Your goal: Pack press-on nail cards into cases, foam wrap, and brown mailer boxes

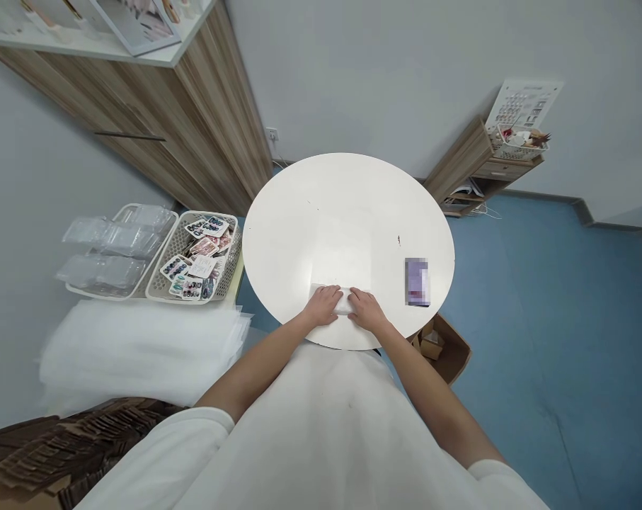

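On the white round table [342,205], near its front edge, lies a folded white foam sheet [344,303]. A thin flat part of the sheet seems to stretch away from me, hard to tell from the white tabletop. My left hand [322,307] grips the left end of the fold, fingers over the top and thumb on the near side. At the right end my right hand [366,309] grips it in the same way. Whether anything is wrapped inside is hidden. To the right lies a purple, pixelated flat item [417,281].
Left of the table stand a white basket [230,258] of press-on nail cards and another basket [76,289] of clear plastic packs. Nearer are a stack of white foam sheets [140,347] and brown cardboard pieces [81,446]. An open cardboard box [453,347] sits below right.
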Available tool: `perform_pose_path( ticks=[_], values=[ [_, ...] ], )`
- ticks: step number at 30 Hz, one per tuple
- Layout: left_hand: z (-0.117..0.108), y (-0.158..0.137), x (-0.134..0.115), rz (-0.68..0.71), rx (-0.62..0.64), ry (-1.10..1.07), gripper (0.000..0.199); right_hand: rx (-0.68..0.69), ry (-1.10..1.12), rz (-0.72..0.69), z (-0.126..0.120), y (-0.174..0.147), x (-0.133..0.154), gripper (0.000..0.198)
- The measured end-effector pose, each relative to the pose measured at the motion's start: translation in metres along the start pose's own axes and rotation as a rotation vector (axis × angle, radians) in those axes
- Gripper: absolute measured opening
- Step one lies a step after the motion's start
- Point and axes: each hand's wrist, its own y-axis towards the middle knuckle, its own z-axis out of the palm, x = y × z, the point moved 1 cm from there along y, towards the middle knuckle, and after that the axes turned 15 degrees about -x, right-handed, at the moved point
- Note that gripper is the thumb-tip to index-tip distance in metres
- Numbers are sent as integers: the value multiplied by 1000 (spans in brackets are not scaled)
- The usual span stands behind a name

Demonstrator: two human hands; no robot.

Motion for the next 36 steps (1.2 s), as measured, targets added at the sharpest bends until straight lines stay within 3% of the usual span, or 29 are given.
perform_pose_path(
  ticks=[5, 12, 18, 27, 36],
  values=[
    [-12, 0, -1, -62, 16, -95, 51, 43, 78, 88, -7, -2, 8, 34],
    [-23, -22, -7, -158, 186, -222, 34, 251, 369, 237, -28, -24, 13, 28],
    [-28, -26, 2, -221, 110, -327, 36, 125, 517, 263, -31, -10, 1, 23],
    [-26, -19, 48, -491, 88, -387, 32, 104, 675, 583, -16, 13, -25, 28],
    [-7, -16, 65, -749, 24, -333, 23, -10, 504, 750, 2, 10, -39, 24]
  ],
)
